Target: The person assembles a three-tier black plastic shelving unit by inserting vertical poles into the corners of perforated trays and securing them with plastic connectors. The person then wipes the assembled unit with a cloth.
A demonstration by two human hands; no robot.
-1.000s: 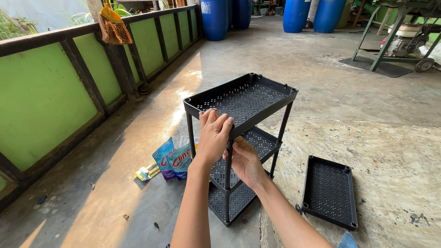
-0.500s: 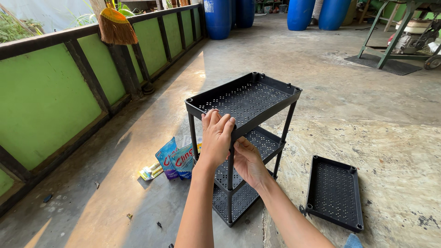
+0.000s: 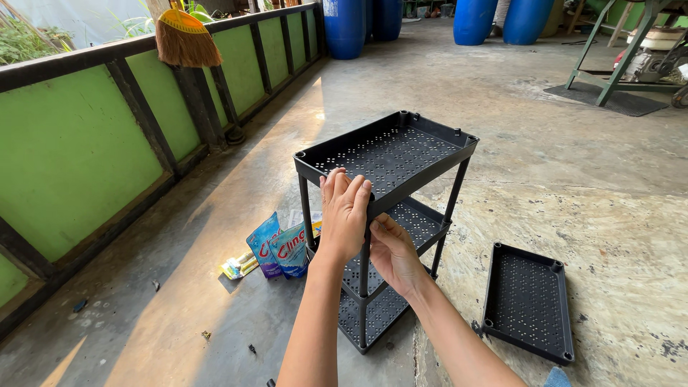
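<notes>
A black plastic rack (image 3: 401, 154) with three perforated shelves stands upright on the concrete floor. My left hand (image 3: 345, 215) lies over the near corner of the top shelf, fingers curled on its rim. Just below that corner, my right hand (image 3: 390, 251) grips the near corner post (image 3: 364, 287) under the top shelf. A loose fourth black perforated shelf (image 3: 529, 301) lies flat on the floor to the right of the rack.
Blue refill pouches (image 3: 281, 247) and a small wrapper lie on the floor left of the rack. A green-panelled railing (image 3: 86, 143) runs along the left, a broom (image 3: 185, 36) leaning on it. Blue barrels (image 3: 344, 25) stand at the back, a green metal frame (image 3: 609, 57) far right.
Both hands stay at the near top corner of the rack. The camera view has shifted slightly; the rack has not visibly moved.
</notes>
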